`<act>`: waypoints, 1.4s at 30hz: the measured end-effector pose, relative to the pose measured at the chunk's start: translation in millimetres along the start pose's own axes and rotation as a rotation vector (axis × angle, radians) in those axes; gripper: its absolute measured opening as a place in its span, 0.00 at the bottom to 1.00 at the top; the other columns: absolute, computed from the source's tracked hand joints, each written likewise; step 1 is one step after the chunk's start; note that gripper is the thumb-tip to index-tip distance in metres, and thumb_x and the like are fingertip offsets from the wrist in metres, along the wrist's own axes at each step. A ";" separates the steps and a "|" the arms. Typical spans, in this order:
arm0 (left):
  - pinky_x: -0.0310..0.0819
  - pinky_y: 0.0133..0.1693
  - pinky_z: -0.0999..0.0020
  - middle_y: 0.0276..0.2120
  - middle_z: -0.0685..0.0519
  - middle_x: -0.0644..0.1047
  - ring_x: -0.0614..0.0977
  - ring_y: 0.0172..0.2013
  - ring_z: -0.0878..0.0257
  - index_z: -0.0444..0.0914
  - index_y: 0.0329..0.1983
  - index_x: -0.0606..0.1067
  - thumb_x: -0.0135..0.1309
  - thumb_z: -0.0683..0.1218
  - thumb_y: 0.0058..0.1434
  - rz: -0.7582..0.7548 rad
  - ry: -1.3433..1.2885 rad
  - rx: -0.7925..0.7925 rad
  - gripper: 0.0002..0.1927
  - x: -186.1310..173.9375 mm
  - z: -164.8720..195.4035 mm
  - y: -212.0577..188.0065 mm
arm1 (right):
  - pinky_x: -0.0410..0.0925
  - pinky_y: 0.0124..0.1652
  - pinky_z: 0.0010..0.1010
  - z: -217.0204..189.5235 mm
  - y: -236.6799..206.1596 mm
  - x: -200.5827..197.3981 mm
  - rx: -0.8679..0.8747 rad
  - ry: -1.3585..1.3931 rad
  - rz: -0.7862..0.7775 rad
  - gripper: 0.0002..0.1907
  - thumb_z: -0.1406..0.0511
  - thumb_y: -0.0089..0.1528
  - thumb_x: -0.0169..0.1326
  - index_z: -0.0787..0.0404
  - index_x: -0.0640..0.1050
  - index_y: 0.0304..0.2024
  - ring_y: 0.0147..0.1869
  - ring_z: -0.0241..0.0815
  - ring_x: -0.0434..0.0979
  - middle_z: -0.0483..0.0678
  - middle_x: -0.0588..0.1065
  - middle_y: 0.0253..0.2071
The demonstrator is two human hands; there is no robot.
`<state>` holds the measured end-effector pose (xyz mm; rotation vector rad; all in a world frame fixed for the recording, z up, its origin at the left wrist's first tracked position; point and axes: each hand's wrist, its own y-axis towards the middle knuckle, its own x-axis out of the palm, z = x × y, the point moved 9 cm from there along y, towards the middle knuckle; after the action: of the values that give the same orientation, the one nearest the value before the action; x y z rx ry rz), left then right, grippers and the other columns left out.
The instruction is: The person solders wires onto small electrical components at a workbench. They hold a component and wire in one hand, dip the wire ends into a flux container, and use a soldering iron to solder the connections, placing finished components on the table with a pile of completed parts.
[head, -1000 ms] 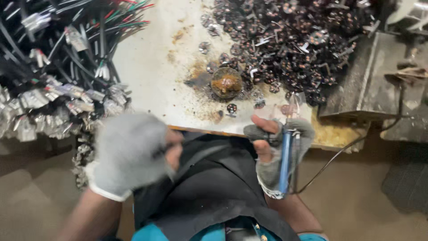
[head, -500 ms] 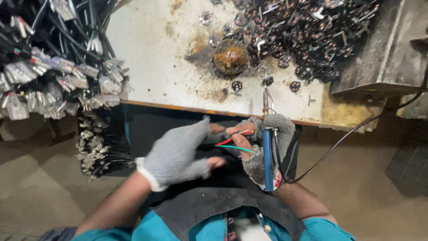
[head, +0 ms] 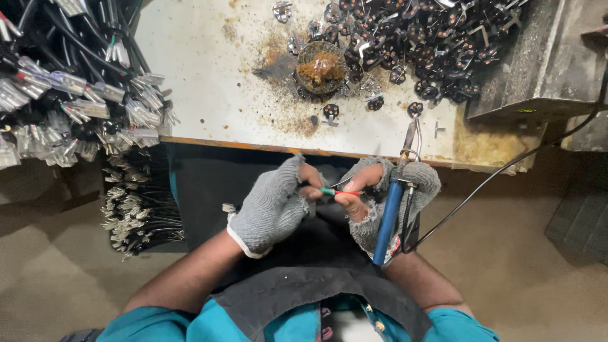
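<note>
Both hands wear grey fingerless gloves and meet in front of my lap, just below the table edge. My left hand (head: 273,206) pinches thin green and red wires (head: 339,192) at its fingertips. My right hand (head: 373,196) pinches the other end of the same wires and also holds a blue-handled soldering iron (head: 391,212), its metal tip (head: 410,136) pointing up over the table edge. The iron's black cord (head: 494,180) trails off to the right.
A stained white table (head: 209,95) bears a round tin of brown flux (head: 321,66) and a heap of small dark metal connector parts (head: 430,44). Bundles of black cables with bagged ends (head: 69,95) hang at the left. A grey metal box (head: 544,69) sits at the right.
My left hand has come in from the left to meet the right, and both now pinch the wires closer to the table edge. The view has shifted downward.
</note>
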<state>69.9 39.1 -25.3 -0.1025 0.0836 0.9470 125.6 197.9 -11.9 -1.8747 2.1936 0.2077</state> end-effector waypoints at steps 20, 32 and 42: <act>0.76 0.35 0.64 0.35 0.52 0.77 0.81 0.33 0.59 0.43 0.46 0.72 0.65 0.46 0.58 0.136 0.181 0.031 0.16 -9.2 16.1 -4.1 | 0.69 0.45 0.27 5.6 -6.8 -5.5 -0.060 -0.035 0.052 0.08 0.63 0.66 0.63 0.59 0.77 0.41 0.42 0.36 0.76 0.44 0.77 0.38; 0.77 0.35 0.68 0.30 0.52 0.82 0.83 0.29 0.63 0.41 0.44 0.82 0.59 0.51 0.60 -0.201 0.054 -0.211 0.13 -6.1 13.3 14.9 | 0.70 0.48 0.30 -10.3 -0.1 -3.4 -0.084 -0.110 -0.035 0.10 0.61 0.72 0.53 0.59 0.81 0.44 0.46 0.37 0.76 0.44 0.78 0.40; 0.73 0.34 0.62 0.29 0.48 0.77 0.81 0.32 0.52 0.40 0.38 0.80 0.61 0.48 0.59 -0.004 0.210 -0.010 0.09 -11.9 45.3 25.1 | 0.71 0.50 0.30 -7.6 6.2 -8.8 0.005 -0.059 0.005 0.12 0.60 0.66 0.60 0.62 0.77 0.46 0.48 0.39 0.78 0.45 0.78 0.43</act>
<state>43.8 49.7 19.7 -0.2117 0.2725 0.9302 120.0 205.3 -2.5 -1.8364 2.1584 0.2544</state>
